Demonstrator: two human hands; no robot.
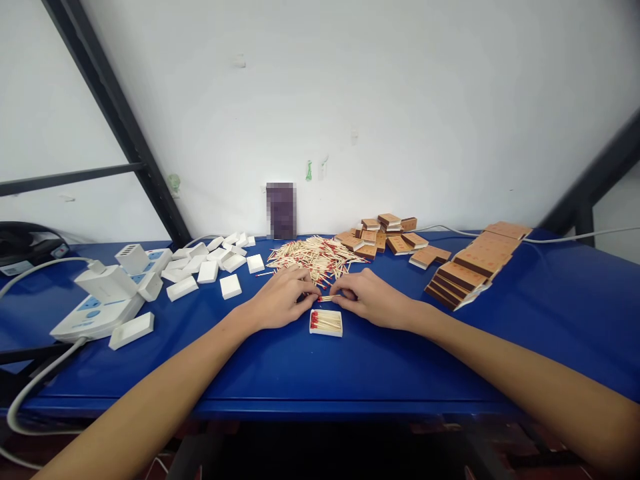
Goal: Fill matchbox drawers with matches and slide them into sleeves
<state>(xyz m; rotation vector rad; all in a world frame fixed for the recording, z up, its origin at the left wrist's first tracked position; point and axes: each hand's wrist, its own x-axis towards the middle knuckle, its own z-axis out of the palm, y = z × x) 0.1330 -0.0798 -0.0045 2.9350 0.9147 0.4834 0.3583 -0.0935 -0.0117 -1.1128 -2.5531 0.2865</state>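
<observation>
Both hands meet at the middle of the blue table (400,360): the left hand (280,300) and right hand (373,297) pinch a small bundle of matches (327,298) between their fingertips. Just near of them lies an open white tray of matches (326,323). Farther away is the loose match pile (315,257), with white trays (210,263) at the left and brown sleeves (470,267) at the right.

On a blue table (350,373), the left hand (283,300) and the right hand (367,297) meet fingertip to fingertip over a small bundle of matches (327,298), pinching it from both ends. Just in front of them lies an open white tray (326,323) partly filled with red-tipped matches. Behind the hands spreads a loose match pile (315,257). Empty white trays (210,263) are scattered to the left beside a power strip (103,303); brown box sleeves (383,237) and a leaning row of sleeves (470,267) sit to the right.
</observation>
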